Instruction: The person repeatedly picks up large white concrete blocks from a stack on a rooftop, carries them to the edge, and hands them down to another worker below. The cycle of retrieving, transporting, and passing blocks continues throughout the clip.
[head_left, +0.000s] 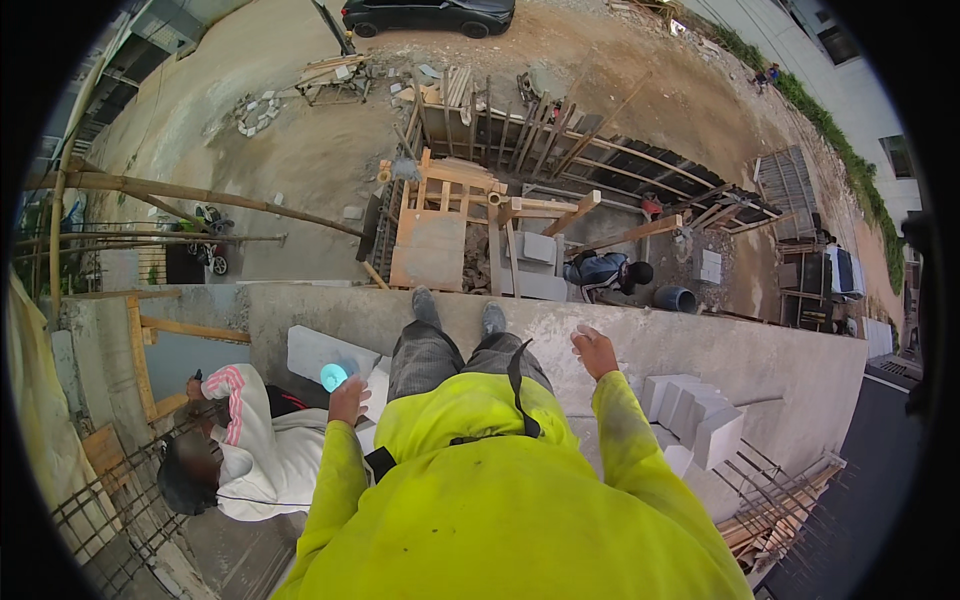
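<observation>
My left hand (349, 401) is closed around a light-blue, round container (336, 376), possibly a bottle or cup seen from its end. Behind it lies a flat pale block (318, 352). To the right, my right hand (596, 353) is raised in the air with its fingers partly bent and apart, and nothing shows in it. Below that hand, several pale building blocks (692, 412) are stacked on the concrete ledge.
I stand at the edge of a raised concrete ledge (760, 370). Close on my left a person in a white top (265, 450) bends near exposed rebar (100, 500). Down below, another person (610, 272) works beside timber framing (440, 240) and a blue barrel (675, 299).
</observation>
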